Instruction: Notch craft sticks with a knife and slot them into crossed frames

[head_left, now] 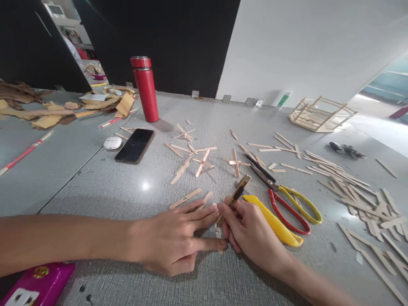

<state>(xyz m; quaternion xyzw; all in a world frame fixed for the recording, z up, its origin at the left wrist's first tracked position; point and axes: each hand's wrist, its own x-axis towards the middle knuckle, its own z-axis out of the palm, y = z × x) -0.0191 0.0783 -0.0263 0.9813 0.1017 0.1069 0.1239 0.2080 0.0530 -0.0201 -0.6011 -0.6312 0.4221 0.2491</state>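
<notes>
My left hand (pixel 172 240) lies on the table with its fingers stretched out, pressing a short wooden craft stick (pixel 218 231) against the surface. In my right hand (pixel 255 231) is a gold utility knife (pixel 239 193) with a black slider, gripped at a slant. Its lower end meets the stick between my left fingers; my hands partly hide the contact. Another craft stick (pixel 185 198) lies just beyond my left hand. To the right of my right hand are a yellow-handled tool (pixel 274 221) and scissors (pixel 290 208) with red and yellow handles.
Several crossed-stick pieces (pixel 204 162) lie ahead, with loose sticks (pixel 366 204) heaped at right. A stick frame (pixel 321 114) stands at the back right. A red flask (pixel 145 91), a phone (pixel 134 145), a white earbud case (pixel 112 143) and a purple power strip (pixel 59 282) are left.
</notes>
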